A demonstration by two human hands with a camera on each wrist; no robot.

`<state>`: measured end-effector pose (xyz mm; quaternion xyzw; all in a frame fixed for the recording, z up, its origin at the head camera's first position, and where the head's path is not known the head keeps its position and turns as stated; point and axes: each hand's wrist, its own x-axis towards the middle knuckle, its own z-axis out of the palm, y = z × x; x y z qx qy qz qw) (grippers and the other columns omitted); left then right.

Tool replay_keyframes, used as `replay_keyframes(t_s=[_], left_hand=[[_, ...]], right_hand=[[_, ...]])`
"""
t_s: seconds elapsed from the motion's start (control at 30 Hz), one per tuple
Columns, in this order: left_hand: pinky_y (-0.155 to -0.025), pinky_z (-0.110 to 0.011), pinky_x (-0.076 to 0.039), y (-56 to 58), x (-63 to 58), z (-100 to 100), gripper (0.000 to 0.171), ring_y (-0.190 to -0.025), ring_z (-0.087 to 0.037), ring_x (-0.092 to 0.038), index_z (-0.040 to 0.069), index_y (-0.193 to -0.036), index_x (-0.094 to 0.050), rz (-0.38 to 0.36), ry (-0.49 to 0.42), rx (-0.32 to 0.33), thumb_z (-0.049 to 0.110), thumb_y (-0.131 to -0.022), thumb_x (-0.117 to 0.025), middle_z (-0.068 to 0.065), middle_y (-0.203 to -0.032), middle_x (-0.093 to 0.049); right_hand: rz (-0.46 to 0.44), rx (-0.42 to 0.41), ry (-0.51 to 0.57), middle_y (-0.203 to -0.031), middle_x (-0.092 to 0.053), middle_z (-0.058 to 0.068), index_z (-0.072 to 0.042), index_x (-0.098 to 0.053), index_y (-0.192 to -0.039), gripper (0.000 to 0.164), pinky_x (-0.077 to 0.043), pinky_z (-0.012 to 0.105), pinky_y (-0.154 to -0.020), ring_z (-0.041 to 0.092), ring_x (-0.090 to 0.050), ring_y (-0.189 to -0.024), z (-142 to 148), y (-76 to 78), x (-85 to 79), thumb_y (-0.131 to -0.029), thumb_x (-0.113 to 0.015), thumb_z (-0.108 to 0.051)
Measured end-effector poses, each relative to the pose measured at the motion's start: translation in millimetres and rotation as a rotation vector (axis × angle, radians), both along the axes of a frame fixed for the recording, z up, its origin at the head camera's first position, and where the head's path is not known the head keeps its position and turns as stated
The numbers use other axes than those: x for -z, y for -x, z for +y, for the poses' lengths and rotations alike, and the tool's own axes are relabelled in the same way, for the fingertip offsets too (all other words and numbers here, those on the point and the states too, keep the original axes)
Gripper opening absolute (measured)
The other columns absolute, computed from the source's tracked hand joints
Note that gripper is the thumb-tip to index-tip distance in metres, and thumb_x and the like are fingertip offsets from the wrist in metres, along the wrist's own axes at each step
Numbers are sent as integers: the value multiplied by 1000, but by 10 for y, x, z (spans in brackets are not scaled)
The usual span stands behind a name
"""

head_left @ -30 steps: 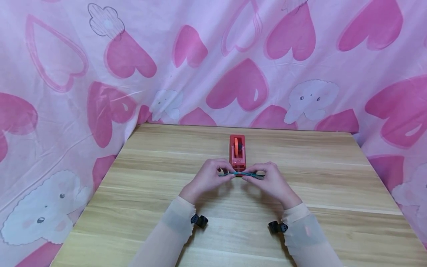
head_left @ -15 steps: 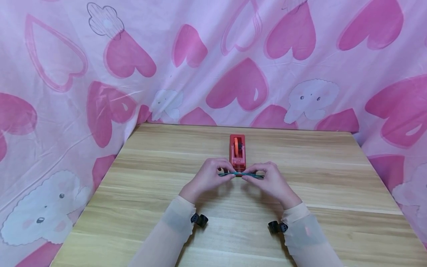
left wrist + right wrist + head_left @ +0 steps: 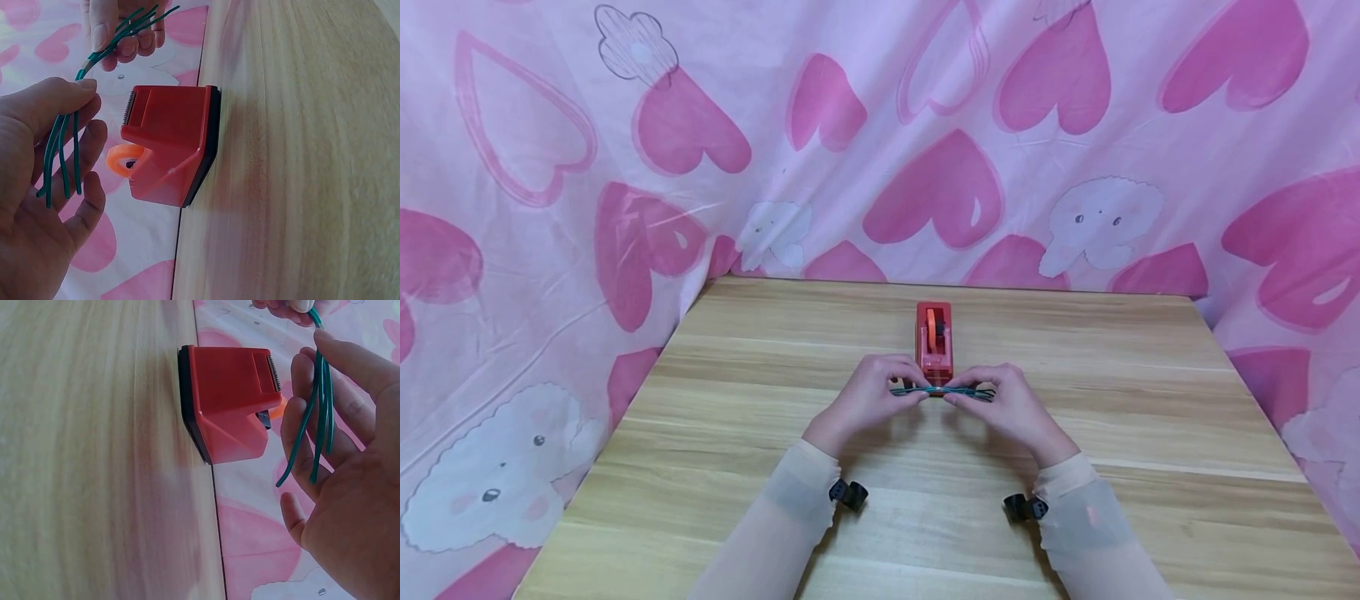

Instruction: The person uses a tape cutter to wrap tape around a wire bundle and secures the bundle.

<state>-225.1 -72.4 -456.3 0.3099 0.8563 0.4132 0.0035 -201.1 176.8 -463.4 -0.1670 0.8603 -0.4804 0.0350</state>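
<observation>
Two pale, thin-fabric sleeves (image 3: pixel 775 517) enter from the near edge, each with a small black wrist camera (image 3: pixel 848 496) strapped at the cuff; the cameras face forward, apparently to cover the finger work.

The left hand (image 3: pixel 874 389) pinches a bundle of thin, flexible green strands (image 3: pixel 96 57) between thumb and forefinger, a narrow grip. The right hand (image 3: pixel 1006 407) holds the same bundle in a matching narrow pinch just to the right. The remaining fingers of both hands are loosely bent, which seems to leave room for the strand ends to fan out freely. The close-set pinches presumably keep the strands gathered at the middle, where a small pale patch (image 3: pixel 86 64) shows; its material cannot be confirmed.

The bundle is raised above the table at the near end of a red plastic tape dispenser (image 3: pixel 169 147). The dispenser's serrated metal cutter (image 3: pixel 129 107) is on the hands' side, likely for easy access; its orange ring (image 3: pixel 935 329) sits farther back. Its flat black base rests on the wood-grain tabletop (image 3: pixel 1150 400), presumably for stability.

Pink heart-print cloth (image 3: pixel 880 108) hangs beyond the far edge.
</observation>
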Motion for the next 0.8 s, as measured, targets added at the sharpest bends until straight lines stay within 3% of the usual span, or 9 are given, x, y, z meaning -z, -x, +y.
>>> replay_keyframes(t_s=[0.2, 0.5, 0.8], left_hand=[[-89, -34, -58, -6, 8, -10, 8, -94, -4, -66, 20, -95, -83, 2, -29, 10, 15, -90, -82, 12, -98, -74], [-91, -32, -58, 4, 8, -25, 10, -96, -4, -67, 20, -95, -83, 6, -51, 13, 12, -89, -82, 11, -99, -75], [-89, -31, -58, 3, 38, -19, 11, -95, -4, -68, 19, -96, -83, 35, -49, 17, 12, -87, -84, 9, -99, -76]], right_hand=[[-34, 6, -8, -106, -77, -14, -34, -80, -101, 14, -48, 38, -87, 17, -66, -98, 9, 4, 25, -89, -80, -43], [-74, -7, 40, -108, -77, -5, -27, -81, -103, 17, -50, 35, -88, 19, -66, -99, -1, 5, 37, -91, -80, -39], [-85, -7, 52, -110, -77, -4, -27, -80, -104, 18, -49, 40, -92, 20, -67, -102, -6, 4, 30, -92, -79, -39]])
